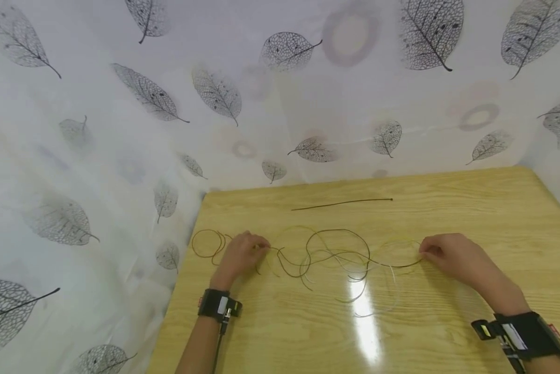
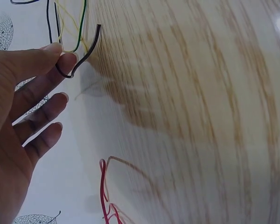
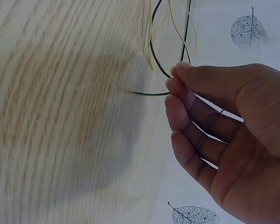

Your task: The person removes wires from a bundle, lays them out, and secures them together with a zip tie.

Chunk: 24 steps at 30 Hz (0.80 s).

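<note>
My left hand (image 1: 242, 254), at the left of the wooden table, pinches a black wire (image 2: 91, 50) between thumb and index fingertip, its short end sticking out past them. The other fingers are loosely bent. At the other side of the tangle, my right hand (image 1: 455, 254) pinches wire between thumb and index finger; a black wire (image 3: 152, 44) runs into the fingertips and a green wire (image 3: 151, 94) pokes out beside them. Between the hands lies a loose tangle of black, green, yellow wire (image 3: 177, 30) and white wire (image 1: 395, 283).
Left of my left hand lies a coil of red wire (image 2: 102, 184). A thin dark straight strip (image 1: 343, 203) with a small knob at one end lies at the back of the wooden table (image 1: 495, 208). A leaf-patterned white sheet (image 1: 308, 104) stands behind and at the sides.
</note>
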Available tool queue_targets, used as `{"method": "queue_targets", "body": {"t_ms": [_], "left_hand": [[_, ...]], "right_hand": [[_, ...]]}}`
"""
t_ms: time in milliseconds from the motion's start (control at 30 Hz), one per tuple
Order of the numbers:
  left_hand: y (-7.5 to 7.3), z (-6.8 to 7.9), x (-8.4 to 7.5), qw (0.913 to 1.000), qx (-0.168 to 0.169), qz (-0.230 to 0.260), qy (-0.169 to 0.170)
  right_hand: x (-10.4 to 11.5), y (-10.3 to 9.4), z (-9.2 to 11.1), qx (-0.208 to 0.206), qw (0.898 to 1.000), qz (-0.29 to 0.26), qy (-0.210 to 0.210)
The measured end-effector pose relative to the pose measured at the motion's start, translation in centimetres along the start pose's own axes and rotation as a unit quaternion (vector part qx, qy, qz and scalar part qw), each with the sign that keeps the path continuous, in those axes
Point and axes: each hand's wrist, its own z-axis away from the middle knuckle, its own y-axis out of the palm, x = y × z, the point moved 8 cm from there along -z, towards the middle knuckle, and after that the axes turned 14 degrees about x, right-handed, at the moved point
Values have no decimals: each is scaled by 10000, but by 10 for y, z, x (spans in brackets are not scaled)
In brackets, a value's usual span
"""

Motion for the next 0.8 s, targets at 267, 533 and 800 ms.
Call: {"method": "queue_targets", "body": {"t_ms": [267,533,800], "left_hand": [[3,0,2,9996,192,80,-178],[1,-3,-5,9997,196,143,-14],[0,-2,0,9995,218,142,-176]], "right_hand": [[4,2,-6,18,10000,3,-84],[16,1,-12,-111,9993,-17,-365],[21,3,-23,107,9993,-122,-350]]}}
